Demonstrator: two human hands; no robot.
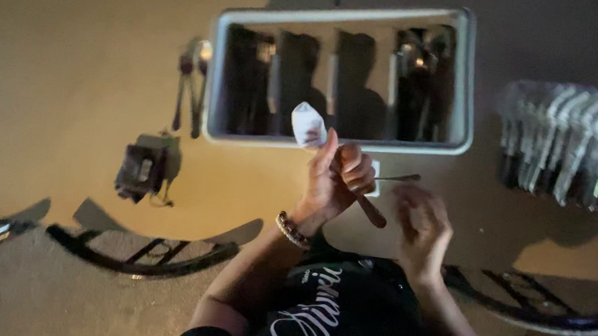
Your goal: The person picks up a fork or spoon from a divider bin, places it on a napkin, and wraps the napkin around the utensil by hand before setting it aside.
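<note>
left hand (pixel 335 176) grips a white wrapper (pixel 308 125) and utensil (pixel 370 210); right hand (pixel 421 224) hovers loosely curled, empty. a loose grip could drop the utensil onto the worktop (pixel 61 44).

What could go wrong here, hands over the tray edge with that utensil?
1. The left hand pinches both a white wrapper and a utensil at once; either may slip onto the table.
2. The right hand looks blurred, so its hold cannot be told; a fumble is possible.
3. The light is dim and the tray compartments are dark, so a piece may land in the wrong slot.
</note>
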